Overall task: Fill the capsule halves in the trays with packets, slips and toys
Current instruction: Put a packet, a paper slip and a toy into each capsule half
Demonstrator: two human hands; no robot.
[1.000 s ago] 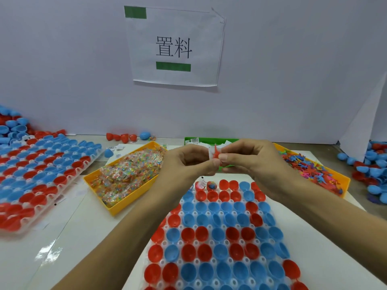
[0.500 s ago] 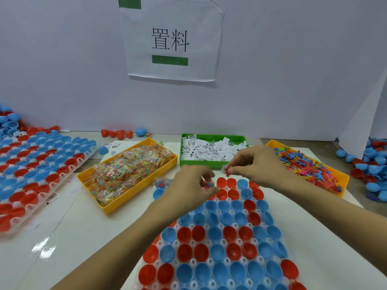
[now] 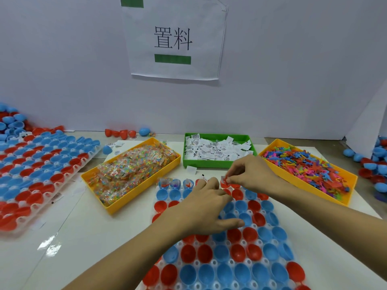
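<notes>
**A:** Tray (image 3: 230,266) status?

**B:** Clear tray in front of the person on the desk (image 3: 83,231), packed with red and blue capsule halves (image 3: 240,253), open side up. Far row, left end: three blue halves (image 3: 174,184) already have bits inside. Most others look bare.

**A:** Hands?

**B:** Right hand (image 3: 249,174) over the tray's far edge, thumb and forefinger pinching a small red toy with a white slip (image 3: 224,179), right above a red half. Left hand (image 3: 206,208) lies palm down on the tray's middle rows, fingers loosely spread, tips towards the far row, thumb out to the right. Can't tell if it holds anything under the palm.

**A:** Supplies?

**B:** Three bins just behind the tray. Left yellow bin (image 3: 134,197): clear packets (image 3: 127,174) of coloured bits, heaped. Middle green bin (image 3: 206,163): white printed slips (image 3: 217,150). Right yellow bin (image 3: 320,193): small multicolour toys (image 3: 310,168). One loose slip (image 3: 191,170) on the desk in front of the green bin.

**A:** Anything else?

**B:** Second tray (image 3: 37,172) at far left, also full of red and blue halves. Loose halves piled at far left (image 3: 12,122) and far right (image 3: 374,164), a few (image 3: 125,132) along the back wall. Paper sign (image 3: 173,38) on the wall with two printed characters and green bars.
</notes>
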